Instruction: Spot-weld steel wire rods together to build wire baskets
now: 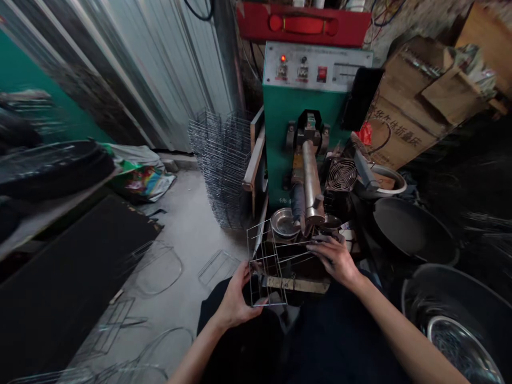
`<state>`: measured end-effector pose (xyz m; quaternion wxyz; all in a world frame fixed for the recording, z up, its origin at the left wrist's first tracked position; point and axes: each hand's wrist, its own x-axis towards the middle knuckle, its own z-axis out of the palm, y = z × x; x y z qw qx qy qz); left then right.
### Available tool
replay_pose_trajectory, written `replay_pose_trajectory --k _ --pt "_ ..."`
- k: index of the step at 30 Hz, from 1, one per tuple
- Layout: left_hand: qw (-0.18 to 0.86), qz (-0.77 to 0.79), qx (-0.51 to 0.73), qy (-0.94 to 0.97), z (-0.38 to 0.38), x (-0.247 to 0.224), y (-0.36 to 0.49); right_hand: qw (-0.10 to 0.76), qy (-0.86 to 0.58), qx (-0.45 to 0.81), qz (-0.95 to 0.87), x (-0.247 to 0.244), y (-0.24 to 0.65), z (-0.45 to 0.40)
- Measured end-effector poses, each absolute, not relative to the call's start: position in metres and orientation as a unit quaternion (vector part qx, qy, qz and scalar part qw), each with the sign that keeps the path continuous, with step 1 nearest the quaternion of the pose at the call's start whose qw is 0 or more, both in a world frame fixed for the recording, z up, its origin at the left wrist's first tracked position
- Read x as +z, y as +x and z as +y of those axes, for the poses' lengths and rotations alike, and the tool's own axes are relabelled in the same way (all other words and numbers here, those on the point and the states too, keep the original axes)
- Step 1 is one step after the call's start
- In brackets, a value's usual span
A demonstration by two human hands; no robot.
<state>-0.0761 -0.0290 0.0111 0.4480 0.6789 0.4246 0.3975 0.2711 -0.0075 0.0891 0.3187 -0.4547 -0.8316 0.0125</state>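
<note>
A small wire rack of thin metal rods is held between my hands above my lap. My left hand grips its left side, with fingers and thumb around the wires of the upright panel. The fingers of my right hand pinch the rack's right end, close under the tip of a metal welding arm. That arm juts out from a green spot-welding machine. Whether the rack touches the arm's tip is hidden by my fingers. A shallow metal bowl stands just behind the rack.
Tall stacked wire baskets stand left of the machine. Loose wire frames lie on the floor at left, beside a black board. Dark round pans and a metal bowl of small wire pieces are on the right, below cardboard boxes.
</note>
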Motion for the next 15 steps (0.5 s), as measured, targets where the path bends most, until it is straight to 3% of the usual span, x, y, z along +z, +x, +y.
replay_pose_trajectory --k 15 --pt "0.407 0.419 0.423 0.693 -0.026 0.009 -0.081 0.361 -0.443 -0.013 -0.821 0.100 0.260 -0.001"
